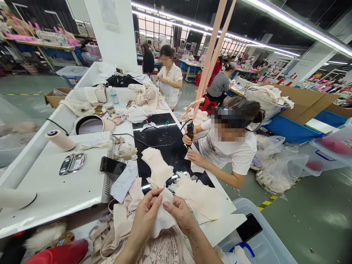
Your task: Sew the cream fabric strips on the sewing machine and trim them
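Between both hands, a small cream fabric piece point(164, 216) is held up at the near edge of the table. My left hand point(150, 209) pinches its upper left side, and my right hand point(180, 212) pinches its upper right side with the thumb on top. Cream fabric pieces point(198, 196) lie in a loose pile just right of my hands. Another stack of cream pieces point(157, 167) rests on the black table surface point(148, 124) ahead. Lace fabric point(165, 247) and beige straps point(121, 220) are below and left of my hands.
Across the table at right, a person point(231, 143) holds a black tool point(190, 130) over fabric. A phone point(112, 165), a metal case point(73, 163) and a thread cone point(60, 140) are on the left. A plastic bin point(264, 234) holding another phone point(249, 227) stands at lower right.
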{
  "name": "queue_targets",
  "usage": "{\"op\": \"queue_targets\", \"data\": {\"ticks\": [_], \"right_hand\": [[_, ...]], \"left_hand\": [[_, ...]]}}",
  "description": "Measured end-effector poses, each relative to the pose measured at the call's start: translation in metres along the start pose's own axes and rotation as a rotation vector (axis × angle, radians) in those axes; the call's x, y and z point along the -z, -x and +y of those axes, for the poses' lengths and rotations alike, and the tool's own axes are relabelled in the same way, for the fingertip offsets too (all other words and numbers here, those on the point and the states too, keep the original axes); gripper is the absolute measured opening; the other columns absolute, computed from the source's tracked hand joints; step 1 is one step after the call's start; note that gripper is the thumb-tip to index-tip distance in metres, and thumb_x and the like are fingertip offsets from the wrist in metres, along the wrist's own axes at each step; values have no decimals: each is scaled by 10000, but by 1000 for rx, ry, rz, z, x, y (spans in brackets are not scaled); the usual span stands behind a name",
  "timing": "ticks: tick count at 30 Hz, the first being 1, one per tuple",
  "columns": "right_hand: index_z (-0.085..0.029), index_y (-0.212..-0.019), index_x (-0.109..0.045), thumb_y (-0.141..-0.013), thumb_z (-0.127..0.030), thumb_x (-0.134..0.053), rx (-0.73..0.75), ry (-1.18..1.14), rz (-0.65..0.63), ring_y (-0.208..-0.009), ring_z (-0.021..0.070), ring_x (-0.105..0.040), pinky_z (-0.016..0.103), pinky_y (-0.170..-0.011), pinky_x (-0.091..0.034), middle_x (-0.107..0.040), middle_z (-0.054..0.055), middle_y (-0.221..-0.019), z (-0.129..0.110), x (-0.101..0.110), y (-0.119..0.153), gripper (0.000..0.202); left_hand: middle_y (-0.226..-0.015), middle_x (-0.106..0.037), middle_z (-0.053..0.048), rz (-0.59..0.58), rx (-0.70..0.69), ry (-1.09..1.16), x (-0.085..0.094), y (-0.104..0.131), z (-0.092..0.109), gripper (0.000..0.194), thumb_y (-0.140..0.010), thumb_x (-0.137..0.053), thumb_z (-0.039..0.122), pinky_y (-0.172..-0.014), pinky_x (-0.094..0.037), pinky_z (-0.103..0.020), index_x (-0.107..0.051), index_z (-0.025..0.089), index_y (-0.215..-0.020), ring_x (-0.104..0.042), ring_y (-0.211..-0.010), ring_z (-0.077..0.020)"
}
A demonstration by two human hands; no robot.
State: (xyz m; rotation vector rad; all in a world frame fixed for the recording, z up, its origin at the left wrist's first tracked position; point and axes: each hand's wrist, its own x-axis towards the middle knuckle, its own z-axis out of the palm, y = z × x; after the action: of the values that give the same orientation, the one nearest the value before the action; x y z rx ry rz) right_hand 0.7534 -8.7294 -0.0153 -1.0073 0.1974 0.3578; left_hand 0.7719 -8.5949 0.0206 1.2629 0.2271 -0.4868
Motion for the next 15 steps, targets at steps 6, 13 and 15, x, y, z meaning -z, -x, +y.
{"op": "queue_targets", "data": {"ticks": [6,13,15], "right_hand": [[-150,-860,-704,-667,-543,-804,78,-36,134,-613,153,-567,266,-595,-440,-651,21,-665,-1,0,-4,449],[-175,-829,-677,-667,-547,-792,217,-118,322,-598,167,-570,282,-543,-466,-661,21,-673,-1,6,-9,422],[-162,-732,-662,-690,-541,-774,255,-81,304,-560,150,-552,268,-516,-447,-645,24,-629,-1,6,-8,398]], "left_hand": [[-910,-709,-78,166,-182,-82,-3,-3,-5,498,-698,-752,525,-735,-495,-280,-687,173,-1044,-643,-821,-200],[-778,-699,-79,79,-221,-176,-2,-3,-5,466,-742,-665,619,-663,-475,-283,-728,172,-861,-617,-691,-193],[-644,-669,-85,-116,-94,-252,-4,1,-8,557,-779,-565,687,-576,-443,-275,-722,158,-702,-580,-565,-180]]}}
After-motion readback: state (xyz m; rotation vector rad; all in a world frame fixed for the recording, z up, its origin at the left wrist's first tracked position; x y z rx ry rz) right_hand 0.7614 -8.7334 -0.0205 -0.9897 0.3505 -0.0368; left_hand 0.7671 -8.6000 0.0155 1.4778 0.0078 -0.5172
